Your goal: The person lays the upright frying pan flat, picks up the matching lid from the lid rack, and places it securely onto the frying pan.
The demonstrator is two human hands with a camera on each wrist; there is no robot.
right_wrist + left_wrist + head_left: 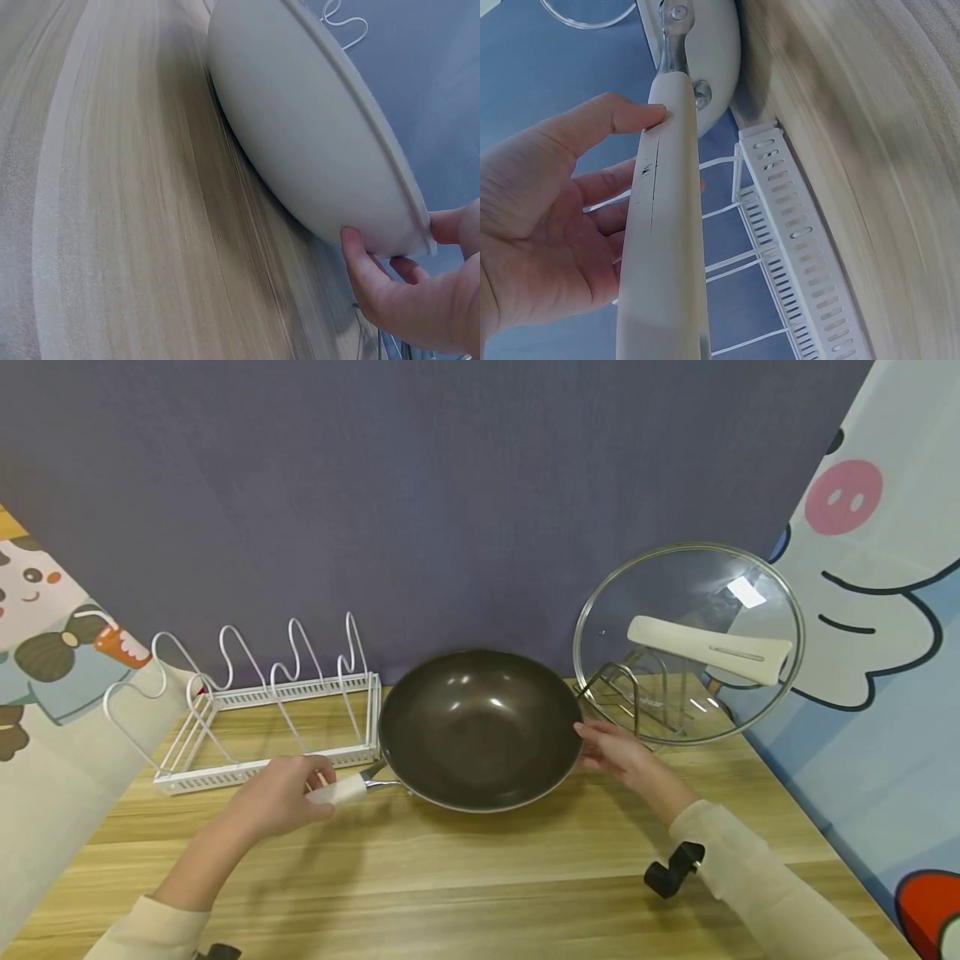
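Note:
A wok point(480, 735), dark brown inside and pale outside, sits low over the wooden table in the middle of the head view. Its cream handle point(341, 789) points to the front left. My left hand point(281, 797) grips that handle, with the thumb along its near face and the fingers behind it in the left wrist view. At the opposite side, my right hand point(611, 752) pinches the wok's rim, one digit over the edge and others against the pale outer wall point(315, 150). The wok's underside is close over the tabletop.
A white metal rack point(217, 779) with wavy wire dividers stands left of the wok. On the right, a glass lid point(682, 593) with a long cream handle point(708, 647) leans upright in a metal wire stand point(636, 697). A dark grey wall point(465, 510) rises behind.

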